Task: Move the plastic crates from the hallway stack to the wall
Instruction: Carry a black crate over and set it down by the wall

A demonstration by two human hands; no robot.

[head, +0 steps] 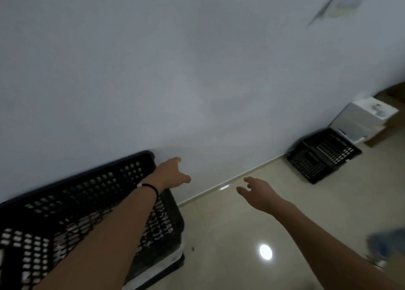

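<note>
A pale wall (175,59) fills the view from nine through two o'clock. The glossy floor (241,224) spreads from four to six. At eight o'clock a black plastic crate (72,202) stands against the wall. A second crate (322,156) lies at three o'clock by the wall, beside a white box (361,119). The left hand (173,173), with a black wristband (151,189), holds nothing, fingers relaxed and apart. The right hand (258,193) hangs likewise, fingers loosely spread.
</note>
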